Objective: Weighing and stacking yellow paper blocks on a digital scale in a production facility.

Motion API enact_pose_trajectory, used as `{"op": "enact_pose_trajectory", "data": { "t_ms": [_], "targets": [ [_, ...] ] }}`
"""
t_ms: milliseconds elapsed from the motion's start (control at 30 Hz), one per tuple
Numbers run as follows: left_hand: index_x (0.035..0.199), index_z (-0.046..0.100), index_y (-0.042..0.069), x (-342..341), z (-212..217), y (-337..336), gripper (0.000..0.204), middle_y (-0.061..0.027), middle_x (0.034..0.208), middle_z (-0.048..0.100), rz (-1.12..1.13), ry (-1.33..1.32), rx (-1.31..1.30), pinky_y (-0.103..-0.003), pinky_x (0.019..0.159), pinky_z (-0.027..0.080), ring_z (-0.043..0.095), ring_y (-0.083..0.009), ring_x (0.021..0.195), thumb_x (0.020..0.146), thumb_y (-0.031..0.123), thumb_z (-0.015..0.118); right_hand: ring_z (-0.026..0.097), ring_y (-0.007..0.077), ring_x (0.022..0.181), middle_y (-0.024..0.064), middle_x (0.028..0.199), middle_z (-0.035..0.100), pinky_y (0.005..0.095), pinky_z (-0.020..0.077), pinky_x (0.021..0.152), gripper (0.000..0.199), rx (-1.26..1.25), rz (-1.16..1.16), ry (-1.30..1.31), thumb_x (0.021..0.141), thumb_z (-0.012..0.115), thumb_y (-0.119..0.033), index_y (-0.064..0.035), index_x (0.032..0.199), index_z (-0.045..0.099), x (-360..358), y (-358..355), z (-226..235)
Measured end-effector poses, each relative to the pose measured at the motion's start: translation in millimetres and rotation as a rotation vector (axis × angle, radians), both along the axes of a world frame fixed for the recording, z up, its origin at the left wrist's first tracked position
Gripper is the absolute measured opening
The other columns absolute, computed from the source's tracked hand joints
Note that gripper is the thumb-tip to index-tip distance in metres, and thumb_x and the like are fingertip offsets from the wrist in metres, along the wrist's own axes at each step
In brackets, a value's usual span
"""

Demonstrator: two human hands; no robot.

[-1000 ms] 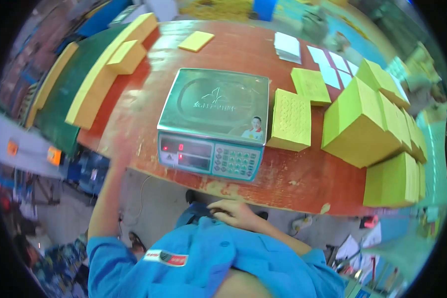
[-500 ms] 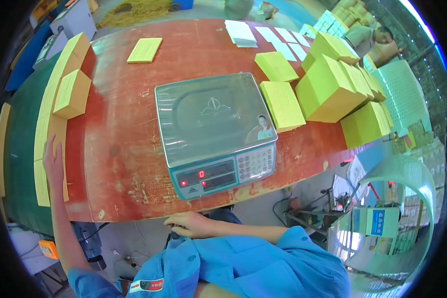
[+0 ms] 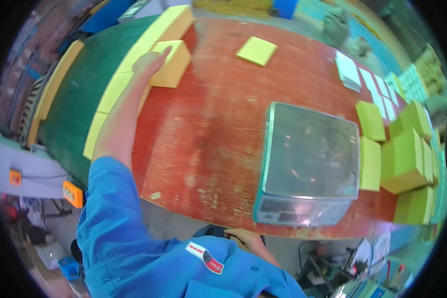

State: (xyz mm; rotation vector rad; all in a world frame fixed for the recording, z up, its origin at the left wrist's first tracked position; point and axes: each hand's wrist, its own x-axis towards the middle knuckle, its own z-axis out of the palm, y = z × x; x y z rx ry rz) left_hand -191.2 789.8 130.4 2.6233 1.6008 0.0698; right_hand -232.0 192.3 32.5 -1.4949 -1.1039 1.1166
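My left hand (image 3: 151,60) reaches far up the left side, against a short yellow paper stack (image 3: 170,69) standing beside the long row of yellow paper stacks (image 3: 115,89). One digit stretches over that stack's top edge; the other fingers are blurred or partly hidden. My right hand (image 3: 247,238) is held at my waist, just below the table's near edge, its fingers curled with nothing visible in them. Right of the table's middle sits a digital scale (image 3: 313,154) with a bare steel pan.
A thin yellow pad (image 3: 256,51) lies at the far middle of the red table (image 3: 203,129). White sheets (image 3: 348,72) lie far right. Tall yellow stacks (image 3: 407,159) crowd the right side beyond the scale. A green surface (image 3: 79,99) borders the row on the left.
My view has swung left, so the scale and table appear farther right. My left hand has slid farther along the row, up to the short stack. The right hand stays near my waist.
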Motion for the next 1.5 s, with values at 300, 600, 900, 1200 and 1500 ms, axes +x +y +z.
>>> {"op": "enact_pose_trajectory", "data": {
  "t_ms": [300, 600, 900, 1200, 1500],
  "targets": [
    [0.132, 0.052, 0.004, 5, -61, 31, 0.057, -0.0196, 0.131, 0.055, -0.223, -0.102, 0.389, -0.045, 0.104, 0.039, 0.051, -0.0342, 0.122, 0.094, 0.046, 0.045, 0.068, 0.0255, 0.091, 0.0149, 0.101, 0.067, 0.0326, 0.0540, 0.078, 0.025, -0.098, -0.081, -0.034, 0.093, 0.059, -0.008, -0.0028, 0.117, 0.060, 0, 5, 7],
    [0.131, 0.052, 0.001, -21, -59, -76, 0.055, -0.0182, 0.141, 0.046, -0.466, -0.253, 0.276, -0.044, 0.109, 0.032, 0.042, -0.0352, 0.131, 0.092, 0.039, 0.048, 0.064, 0.0343, 0.103, 0.0197, 0.107, 0.066, 0.0381, 0.0508, 0.088, 0.028, -0.168, -0.026, 0.000, 0.093, 0.059, -0.016, -0.0022, 0.118, 0.059, 9, 11, 19],
    [0.137, 0.042, -0.006, -124, -13, -358, 0.057, -0.0226, 0.147, 0.037, -0.617, -0.205, -0.028, -0.047, 0.113, 0.026, 0.034, -0.0403, 0.136, 0.085, 0.016, 0.051, 0.064, 0.0351, 0.095, 0.0207, 0.103, 0.065, 0.0410, 0.0508, 0.083, 0.031, 0.159, 0.091, 0.029, 0.087, 0.058, -0.014, 0.0003, 0.114, 0.059, 45, -34, -10],
    [0.131, 0.048, -0.005, -184, -13, -393, 0.041, -0.0119, 0.129, 0.055, 0.004, -0.701, -0.642, -0.033, 0.102, 0.039, 0.051, -0.0193, 0.119, 0.094, 0.013, 0.052, 0.067, 0.0254, 0.093, 0.0164, 0.103, 0.068, 0.0364, 0.0516, 0.082, 0.032, -0.026, 0.118, 0.127, 0.088, 0.059, -0.019, -0.0031, 0.116, 0.062, 129, -165, -7],
    [0.133, 0.048, 0.001, -207, -34, -467, 0.045, -0.0089, 0.123, 0.060, 0.334, -1.044, -1.122, -0.034, 0.084, 0.052, 0.062, -0.0184, 0.104, 0.095, 0.024, 0.056, 0.067, 0.0205, 0.092, 0.0147, 0.102, 0.069, 0.0336, 0.0524, 0.081, 0.033, -0.020, 0.123, 0.103, 0.086, 0.061, -0.015, -0.0013, 0.117, 0.061, 157, -201, -4]
  ]
}}
